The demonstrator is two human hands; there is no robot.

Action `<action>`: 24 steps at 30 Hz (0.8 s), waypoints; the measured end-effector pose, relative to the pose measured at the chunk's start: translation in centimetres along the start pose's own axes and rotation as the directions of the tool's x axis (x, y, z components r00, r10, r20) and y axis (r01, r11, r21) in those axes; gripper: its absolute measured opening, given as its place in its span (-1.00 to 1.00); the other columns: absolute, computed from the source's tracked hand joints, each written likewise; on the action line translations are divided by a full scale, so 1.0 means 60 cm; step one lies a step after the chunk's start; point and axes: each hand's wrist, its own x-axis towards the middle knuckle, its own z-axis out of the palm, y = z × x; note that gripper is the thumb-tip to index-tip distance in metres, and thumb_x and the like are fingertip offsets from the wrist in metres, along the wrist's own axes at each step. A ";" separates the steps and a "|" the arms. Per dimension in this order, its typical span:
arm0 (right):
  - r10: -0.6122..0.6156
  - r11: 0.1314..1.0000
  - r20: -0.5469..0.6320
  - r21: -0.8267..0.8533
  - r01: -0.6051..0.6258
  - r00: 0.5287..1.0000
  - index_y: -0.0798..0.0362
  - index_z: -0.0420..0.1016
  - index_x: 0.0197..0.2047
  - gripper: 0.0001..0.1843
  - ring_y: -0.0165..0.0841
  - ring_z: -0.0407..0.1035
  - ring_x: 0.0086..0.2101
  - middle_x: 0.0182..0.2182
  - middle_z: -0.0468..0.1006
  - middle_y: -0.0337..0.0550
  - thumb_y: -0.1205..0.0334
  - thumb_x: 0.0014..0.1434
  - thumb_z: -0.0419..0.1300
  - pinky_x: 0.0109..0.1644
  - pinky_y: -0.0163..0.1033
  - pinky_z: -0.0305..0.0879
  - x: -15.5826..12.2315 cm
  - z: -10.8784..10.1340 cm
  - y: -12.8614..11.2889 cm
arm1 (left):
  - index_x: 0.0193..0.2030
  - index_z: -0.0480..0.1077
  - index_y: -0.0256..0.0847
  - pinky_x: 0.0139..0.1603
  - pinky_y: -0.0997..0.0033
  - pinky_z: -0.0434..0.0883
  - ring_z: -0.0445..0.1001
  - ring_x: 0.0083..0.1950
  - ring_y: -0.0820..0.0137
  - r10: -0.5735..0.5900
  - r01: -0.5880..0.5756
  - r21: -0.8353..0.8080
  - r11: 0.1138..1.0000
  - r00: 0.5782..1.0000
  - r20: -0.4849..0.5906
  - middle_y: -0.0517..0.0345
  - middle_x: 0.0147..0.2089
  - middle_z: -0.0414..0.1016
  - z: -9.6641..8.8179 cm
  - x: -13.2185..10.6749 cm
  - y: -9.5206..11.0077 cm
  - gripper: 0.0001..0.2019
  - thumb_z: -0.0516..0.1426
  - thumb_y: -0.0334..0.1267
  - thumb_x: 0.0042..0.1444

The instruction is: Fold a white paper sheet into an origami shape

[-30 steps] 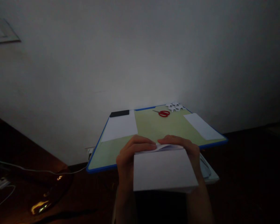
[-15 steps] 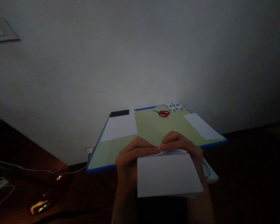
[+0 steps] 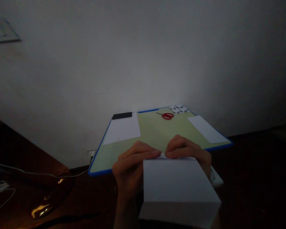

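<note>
So both hands are on one piece of folded white paper (image 3: 176,181), held up in the air just off the near edge of the counter (image 3: 154,135). The left hand (image 3: 130,167) and right hand (image 3: 190,151) are pinching its far edge, fingertips almost meeting near the middle; the thumbs are tucked out of sight. You can see layers of paper along that edge, right under the fingers.

Shape-wise it's a smooth, matte, four-sided panel, then a crease running left to right, and below that a flap bending down toward the wearer. The pinched edge points away toward the wall (image 3: 133,60). Can't really tell which way its long axis goes.

The counter has a pale green top with a blue rim. On its left there's a flat white sheet (image 3: 122,131) with a dark slab (image 3: 122,115) overlapping its far end. On its right there's a narrower white strip (image 3: 207,129) lying at a slant. Near the back are red-handled scissors (image 3: 167,116), blades pointing left, just beside a spiky white paper cutout (image 3: 179,109).

Something pale and boxy (image 3: 218,179) pokes out by the right hand, too dark to make out its contents.
</note>
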 end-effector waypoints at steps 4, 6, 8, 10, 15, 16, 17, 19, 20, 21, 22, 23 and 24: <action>-0.020 1.000 0.010 0.014 0.020 1.000 -0.27 0.80 -0.05 -0.82 -0.25 0.55 -0.33 -0.32 0.67 -0.16 -0.02 0.39 0.35 -0.27 -0.09 0.43 0.001 0.000 -0.003 | -0.09 0.75 0.08 -0.33 0.21 0.52 0.58 -0.34 0.27 0.079 -0.083 -0.043 0.996 0.994 -0.078 0.09 -0.31 0.73 0.005 0.002 -0.004 -0.88 0.33 -0.13 0.34; -0.022 1.000 0.014 0.013 0.022 1.000 -0.27 0.80 -0.05 -0.83 -0.25 0.55 -0.32 -0.31 0.68 -0.16 0.02 0.40 0.35 -0.26 -0.09 0.43 0.001 0.002 -0.004 | -0.13 0.75 0.08 -0.34 0.23 0.51 0.54 -0.36 0.29 0.093 -0.102 -0.064 0.993 0.988 -0.120 0.12 -0.33 0.72 0.008 0.002 -0.011 -0.92 0.36 -0.14 0.31; -0.048 0.999 0.016 0.026 0.047 0.999 -0.25 0.80 -0.04 -0.81 -0.26 0.54 -0.33 -0.31 0.68 -0.14 0.02 0.41 0.33 -0.26 -0.09 0.43 0.000 0.005 -0.002 | -0.15 0.75 0.05 -0.35 0.26 0.49 0.50 -0.37 0.32 0.114 -0.130 -0.105 0.986 0.983 -0.145 0.13 -0.35 0.70 0.011 0.001 -0.018 -0.94 0.40 -0.15 0.27; -0.073 0.996 0.014 0.043 0.073 0.997 -0.22 0.80 -0.02 -0.80 -0.26 0.53 -0.33 -0.31 0.68 -0.13 0.03 0.42 0.33 -0.26 -0.09 0.43 0.000 0.009 0.000 | -0.18 0.74 0.01 -0.38 0.31 0.46 0.46 -0.38 0.34 0.152 -0.179 -0.166 0.970 0.975 -0.165 0.16 -0.38 0.68 0.013 0.000 -0.023 -0.95 0.42 -0.16 0.24; -0.094 0.994 0.047 0.055 0.092 0.994 -0.24 0.79 0.02 -0.81 -0.26 0.52 -0.28 -0.26 0.67 -0.13 0.13 0.40 0.37 -0.22 -0.09 0.40 -0.001 0.004 0.006 | -0.18 0.74 -0.04 -0.38 0.32 0.40 0.46 -0.41 0.37 0.176 -0.204 -0.188 0.961 0.972 -0.158 0.16 -0.36 0.72 0.009 0.000 -0.026 -0.95 0.41 -0.19 0.25; -0.089 0.995 0.075 0.048 0.086 0.993 -0.25 0.78 0.04 -0.80 -0.25 0.52 -0.26 -0.23 0.66 -0.13 0.15 0.39 0.38 -0.21 -0.09 0.40 -0.001 0.000 0.007 | -0.18 0.74 -0.04 -0.39 0.31 0.40 0.47 -0.41 0.37 0.178 -0.203 -0.177 0.963 0.973 -0.150 0.16 -0.35 0.72 0.008 0.000 -0.026 -0.95 0.40 -0.19 0.26; -0.078 0.997 0.108 0.037 0.074 0.991 -0.25 0.77 0.07 -0.77 -0.25 0.53 -0.23 -0.20 0.66 -0.13 0.17 0.37 0.40 -0.20 -0.09 0.41 -0.002 -0.004 0.007 | -0.18 0.74 -0.05 -0.39 0.30 0.40 0.48 -0.42 0.37 0.179 -0.202 -0.165 0.965 0.973 -0.146 0.15 -0.35 0.73 0.006 -0.001 -0.026 -0.94 0.39 -0.19 0.27; -0.051 0.999 0.142 0.005 0.051 0.989 -0.26 0.74 0.13 -0.69 -0.25 0.52 -0.20 -0.15 0.63 -0.14 0.21 0.35 0.42 -0.19 -0.10 0.40 -0.004 -0.014 0.009 | -0.19 0.74 -0.03 -0.39 0.29 0.40 0.48 -0.42 0.36 0.181 -0.204 -0.138 0.969 0.970 -0.162 0.16 -0.37 0.72 0.002 -0.002 -0.028 -0.94 0.39 -0.18 0.28; -0.045 0.999 0.127 -0.008 0.047 0.991 -0.26 0.73 0.13 -0.68 -0.26 0.50 -0.20 -0.15 0.61 -0.15 0.23 0.35 0.42 -0.20 -0.12 0.38 -0.005 -0.018 0.010 | -0.20 0.74 -0.02 -0.38 0.29 0.40 0.48 -0.41 0.36 0.181 -0.205 -0.127 0.971 0.968 -0.172 0.17 -0.38 0.71 0.000 -0.002 -0.029 -0.94 0.39 -0.17 0.28; -0.047 0.999 0.104 -0.017 0.049 0.993 -0.26 0.74 0.13 -0.68 -0.28 0.48 -0.21 -0.16 0.59 -0.17 0.25 0.35 0.42 -0.22 -0.13 0.36 -0.007 -0.021 0.011 | -0.20 0.74 0.00 -0.37 0.29 0.41 0.48 -0.39 0.35 0.178 -0.201 -0.120 0.972 0.968 -0.178 0.17 -0.38 0.71 -0.002 -0.003 -0.032 -0.95 0.39 -0.17 0.28; -0.053 0.998 0.075 -0.020 0.055 0.996 -0.26 0.74 0.12 -0.68 -0.29 0.47 -0.22 -0.17 0.58 -0.19 0.26 0.35 0.41 -0.23 -0.14 0.34 -0.009 -0.022 0.012 | -0.20 0.73 0.02 -0.36 0.28 0.43 0.49 -0.37 0.33 0.170 -0.192 -0.115 0.975 0.969 -0.180 0.17 -0.37 0.70 -0.004 -0.002 -0.035 -0.95 0.39 -0.16 0.28; -0.061 0.998 0.051 -0.019 0.062 0.997 -0.25 0.75 0.10 -0.69 -0.30 0.46 -0.23 -0.19 0.57 -0.20 0.27 0.35 0.41 -0.24 -0.15 0.32 -0.010 -0.023 0.013 | -0.17 0.73 0.03 -0.33 0.27 0.45 0.50 -0.35 0.32 0.159 -0.178 -0.107 0.978 0.972 -0.172 0.16 -0.35 0.70 -0.006 -0.002 -0.039 -0.95 0.39 -0.14 0.28; -0.066 0.998 0.040 -0.015 0.066 0.997 -0.25 0.76 0.09 -0.70 -0.30 0.45 -0.24 -0.20 0.57 -0.20 0.28 0.34 0.42 -0.24 -0.15 0.32 -0.011 -0.022 0.014 | -0.11 0.73 0.04 -0.31 0.27 0.48 0.52 -0.32 0.30 0.148 -0.161 -0.091 0.983 0.979 -0.143 0.14 -0.32 0.72 -0.009 -0.001 -0.043 -0.91 0.38 -0.12 0.28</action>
